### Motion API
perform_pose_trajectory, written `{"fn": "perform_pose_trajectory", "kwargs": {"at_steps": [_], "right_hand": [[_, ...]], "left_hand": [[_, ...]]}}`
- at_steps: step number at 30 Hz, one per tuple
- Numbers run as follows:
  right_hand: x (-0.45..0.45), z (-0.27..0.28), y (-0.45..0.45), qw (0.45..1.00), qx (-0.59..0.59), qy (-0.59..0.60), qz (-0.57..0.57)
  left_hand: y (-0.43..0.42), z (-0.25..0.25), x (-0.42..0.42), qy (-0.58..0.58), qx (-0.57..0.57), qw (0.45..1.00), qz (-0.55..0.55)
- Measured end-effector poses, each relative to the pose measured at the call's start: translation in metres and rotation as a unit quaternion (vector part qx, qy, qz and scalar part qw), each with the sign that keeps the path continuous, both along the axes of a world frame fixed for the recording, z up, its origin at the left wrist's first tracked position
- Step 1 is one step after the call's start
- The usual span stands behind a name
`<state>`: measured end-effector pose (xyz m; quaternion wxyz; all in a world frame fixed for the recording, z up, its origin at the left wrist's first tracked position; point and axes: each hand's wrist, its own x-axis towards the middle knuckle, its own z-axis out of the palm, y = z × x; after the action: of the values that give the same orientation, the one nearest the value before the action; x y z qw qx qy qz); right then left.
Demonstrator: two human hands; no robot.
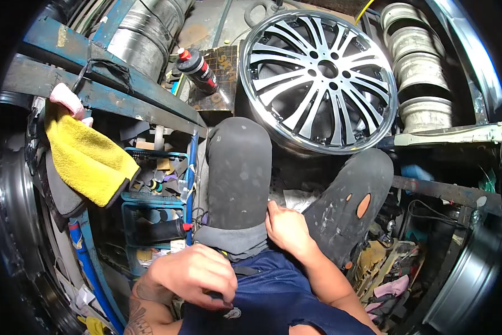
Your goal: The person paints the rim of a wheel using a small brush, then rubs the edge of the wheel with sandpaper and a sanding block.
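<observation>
My left hand is curled in front of the navy shirt, slightly blurred. Something small and dark shows under its fingers, too hidden to name. A grey cloth lies across my left thigh. At the cloth's right edge, against the inner thigh, is my right hand, closed with thumb and fingertips pinching that edge. Beyond my knees a multi-spoke alloy wheel rim with a polished lip rests tilted, its face up. Neither hand touches it.
A black bottle with a red cap stands on a box. A yellow towel hangs on the blue metal frame at left. Blue baskets hold small items. More rims are stacked at right.
</observation>
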<state>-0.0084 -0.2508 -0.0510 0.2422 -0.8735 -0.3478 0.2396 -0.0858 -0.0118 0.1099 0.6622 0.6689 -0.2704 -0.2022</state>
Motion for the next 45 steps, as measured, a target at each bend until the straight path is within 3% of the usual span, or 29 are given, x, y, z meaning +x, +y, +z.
{"fn": "perform_pose_trajectory", "kwargs": {"at_steps": [4, 5, 8, 10, 13, 16, 18, 21, 24, 27, 31, 34, 37, 38, 40, 42, 43, 45], "right_hand": [[-0.005, -0.002, -0.001, 1.0, -0.008, -0.019, 0.005], [-0.005, -0.002, -0.001, 1.0, -0.014, -0.019, 0.007], [-0.007, -0.007, -0.003, 1.0, -0.007, -0.024, 0.003], [-0.008, -0.009, -0.003, 1.0, -0.006, -0.014, -0.004], [-0.005, -0.003, -0.002, 1.0, -0.012, -0.001, -0.016], [-0.005, -0.006, 0.0, 0.999, -0.034, 0.007, -0.017], [-0.004, -0.006, 0.002, 0.999, -0.038, 0.017, -0.007], [-0.004, -0.009, 0.004, 1.0, -0.01, 0.008, -0.018], [-0.001, -0.008, 0.007, 0.997, -0.062, 0.034, -0.019], [-0.004, -0.006, 0.004, 0.997, -0.053, 0.054, -0.021], [-0.001, -0.003, 0.007, 0.997, -0.07, 0.034, -0.018], [0.004, 0.002, 0.01, 0.993, -0.093, 0.075, -0.02], [0.002, -0.002, 0.011, 0.993, -0.09, 0.077, -0.023], [0.002, 0.0, 0.011, 0.993, -0.093, 0.065, -0.018], [0.001, 0.002, 0.016, 0.991, -0.11, 0.077, -0.019], [0.003, 0.005, 0.014, 0.988, -0.131, 0.079, -0.015], [0.002, 0.007, 0.015, 0.988, -0.136, 0.075, -0.014], [0.001, 0.006, 0.014, 0.989, -0.125, 0.076, -0.007]], "left_hand": [[-0.014, -0.005, 0.002, 0.064, -0.003, 0.996, -0.068], [-0.023, -0.015, -0.001, 0.08, -0.068, 0.99, -0.099], [-0.019, -0.021, 0.009, 0.009, -0.071, 0.987, -0.141], [-0.021, -0.017, 0.015, -0.082, -0.033, 0.996, -0.026], [-0.03, -0.02, 0.018, -0.215, 0.031, 0.967, 0.132], [-0.046, -0.029, 0.006, -0.164, 0.013, 0.945, 0.282], [-0.064, -0.034, 0.009, -0.119, -0.084, 0.923, 0.356], [-0.089, 0.0, 0.034, -0.032, -0.165, 0.928, 0.334], [-0.124, 0.001, 0.041, -0.035, -0.341, 0.896, 0.283], [-0.158, -0.009, 0.047, -0.111, -0.47, 0.844, 0.233], [-0.136, 0.013, 0.058, -0.043, -0.537, 0.832, 0.133], [-0.108, 0.015, 0.062, -0.023, -0.483, 0.875, -0.01], [-0.08, -0.003, 0.045, -0.038, -0.279, 0.954, -0.105], [-0.077, -0.01, 0.039, -0.092, -0.224, 0.968, -0.067], [-0.063, -0.029, 0.025, -0.085, -0.139, 0.987, 0.007], [-0.022, -0.064, 0.025, 0.003, -0.139, 0.987, -0.079], [0.001, -0.077, 0.011, 0.136, -0.17, 0.976, 0.012], [0.043, -0.128, -0.016, 0.318, -0.088, 0.911, 0.247]]}}
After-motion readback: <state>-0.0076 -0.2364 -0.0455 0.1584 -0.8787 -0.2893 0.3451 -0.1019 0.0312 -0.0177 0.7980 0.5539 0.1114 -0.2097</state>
